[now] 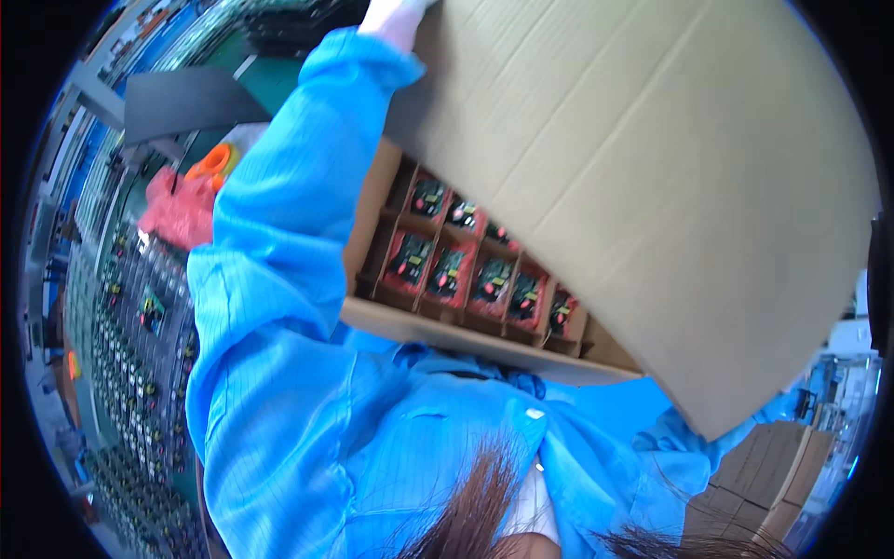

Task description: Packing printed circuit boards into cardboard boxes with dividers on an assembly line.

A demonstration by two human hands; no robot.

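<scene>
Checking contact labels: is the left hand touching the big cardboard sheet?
Touching. The head view shows the white-gloved left hand meeting the far edge of the cardboard sheet at the top, with no gap.

Matt brown cardboard box flap — smooth, blue cloth sleeve

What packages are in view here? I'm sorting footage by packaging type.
Open carton: centre, brown cardboard, divided into cells holding red-and-black parts.
Cardboard flap: upper right, large plain brown sheet, the gloved left hand at its top edge.
Stacked boxes: lower right, plain brown.
</scene>
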